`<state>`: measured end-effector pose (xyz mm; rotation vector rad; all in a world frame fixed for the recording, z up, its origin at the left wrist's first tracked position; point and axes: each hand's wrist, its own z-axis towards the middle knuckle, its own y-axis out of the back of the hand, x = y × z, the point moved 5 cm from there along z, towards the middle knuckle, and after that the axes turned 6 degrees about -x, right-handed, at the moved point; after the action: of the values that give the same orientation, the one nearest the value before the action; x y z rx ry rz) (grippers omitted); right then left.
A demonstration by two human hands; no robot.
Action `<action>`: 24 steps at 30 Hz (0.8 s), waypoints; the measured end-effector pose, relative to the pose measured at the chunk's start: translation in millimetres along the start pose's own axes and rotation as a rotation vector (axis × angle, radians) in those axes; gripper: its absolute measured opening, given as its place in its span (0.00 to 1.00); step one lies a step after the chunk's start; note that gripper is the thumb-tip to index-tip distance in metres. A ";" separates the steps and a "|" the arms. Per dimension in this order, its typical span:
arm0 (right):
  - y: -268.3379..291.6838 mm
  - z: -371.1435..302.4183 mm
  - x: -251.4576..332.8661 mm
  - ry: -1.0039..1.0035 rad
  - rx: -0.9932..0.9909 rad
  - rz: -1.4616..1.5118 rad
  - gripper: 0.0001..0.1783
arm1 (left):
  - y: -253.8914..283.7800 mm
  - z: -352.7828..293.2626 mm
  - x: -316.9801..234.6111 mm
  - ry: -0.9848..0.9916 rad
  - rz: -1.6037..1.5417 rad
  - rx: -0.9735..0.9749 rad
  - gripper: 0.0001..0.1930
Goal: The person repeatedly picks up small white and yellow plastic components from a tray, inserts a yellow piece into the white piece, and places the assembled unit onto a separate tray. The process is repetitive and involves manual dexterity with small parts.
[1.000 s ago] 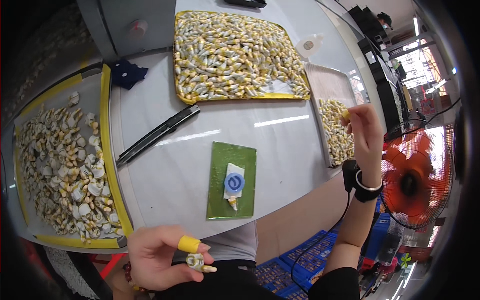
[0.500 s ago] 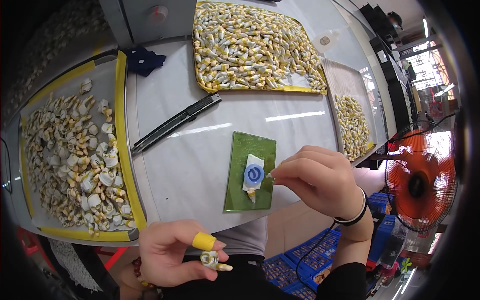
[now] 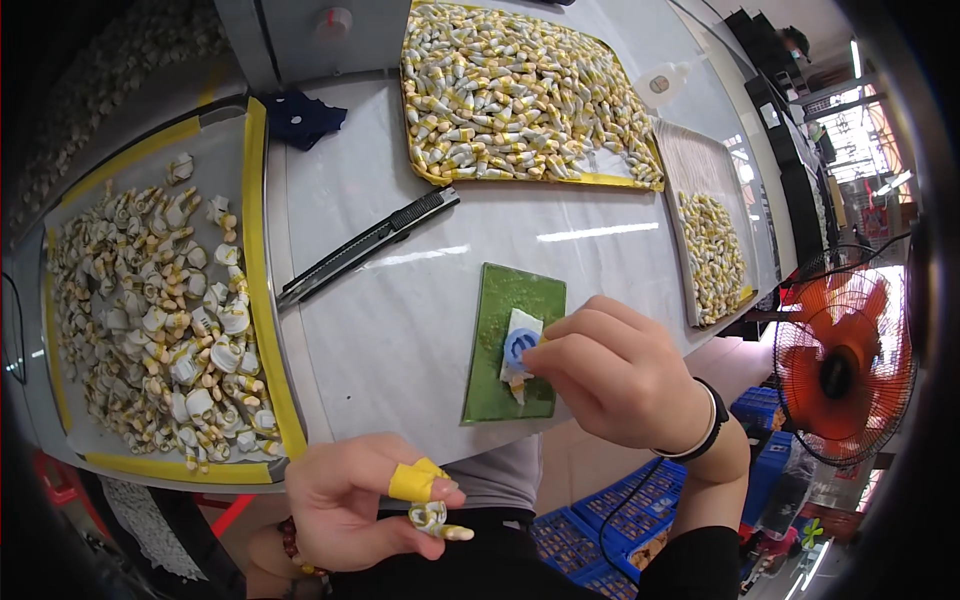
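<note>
My left hand (image 3: 365, 500), a yellow wrap around one finger, pinches a small white, grey and yellow painted figurine piece (image 3: 430, 518) with a pale tip, low at the front of the table. My right hand (image 3: 625, 375) is closed in a pinch, its fingertips at the right edge of a small round blue cup (image 3: 519, 347); anything between them is hidden. Under the cup lies a white pad (image 3: 527, 318) on a green rectangular plate (image 3: 485, 400). Another small painted piece (image 3: 518, 390) sits at the pad's lower end.
A yellow-taped tray (image 3: 258, 200) of white figurine pieces stands at the left. A utility knife (image 3: 370, 243) lies beside it. At the back is a tray (image 3: 540, 183) packed with painted pieces; a narrower tray (image 3: 690, 165) and white bottle (image 3: 662, 85) are right. An orange fan (image 3: 838, 370) stands beyond.
My right hand has moved left and its fingertips have reached the blue cup; a tiny pale bit seen at them before is now hidden. My left hand keeps its piece. The view has shifted slightly.
</note>
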<state>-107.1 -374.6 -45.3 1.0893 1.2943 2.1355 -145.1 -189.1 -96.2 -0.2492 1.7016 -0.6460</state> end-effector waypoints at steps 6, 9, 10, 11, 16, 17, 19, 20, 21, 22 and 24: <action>20.6 -7.6 25.0 -0.081 -0.186 0.364 0.11 | -3.3 3.4 -9.8 -0.251 0.364 0.262 0.20; 13.8 -6.5 37.0 -0.080 -0.269 0.548 0.11 | -9.8 1.7 -13.8 -0.321 0.443 0.269 0.21; 12.4 -8.6 40.6 -0.101 -0.329 0.584 0.13 | -12.2 5.0 -15.1 -0.333 0.454 0.316 0.22; 13.3 -10.0 46.8 -0.178 -0.255 0.509 0.12 | -13.8 6.0 -15.2 -0.345 0.462 0.340 0.22; 7.3 -15.6 48.7 -0.120 -0.257 0.597 0.11 | -17.2 3.8 -15.9 -0.398 0.485 0.317 0.22; 6.1 -16.0 49.5 -0.104 -0.259 0.612 0.11 | -17.1 3.0 -16.4 -0.407 0.488 0.293 0.21; 5.9 -13.2 49.3 -0.025 -0.202 0.623 0.10 | -19.0 2.9 -17.5 -0.412 0.494 0.304 0.19; 6.1 -12.2 49.8 0.013 -0.173 0.624 0.10 | -20.2 3.1 -17.9 -0.415 0.495 0.311 0.18; 6.5 -11.8 50.7 0.016 -0.175 0.627 0.10 | -19.8 2.2 -17.3 -0.407 0.472 0.289 0.17; 5.7 -10.3 51.4 0.025 -0.174 0.637 0.09 | -18.6 -0.3 -16.0 -0.400 0.454 0.260 0.16; 4.1 -8.3 51.5 0.042 -0.174 0.652 0.08 | -17.8 -0.9 -17.2 -0.409 0.473 0.254 0.16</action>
<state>-144.8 -346.0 -22.9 1.5476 0.8058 2.6750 -145.1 -194.9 -72.1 0.1900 1.2078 -0.4141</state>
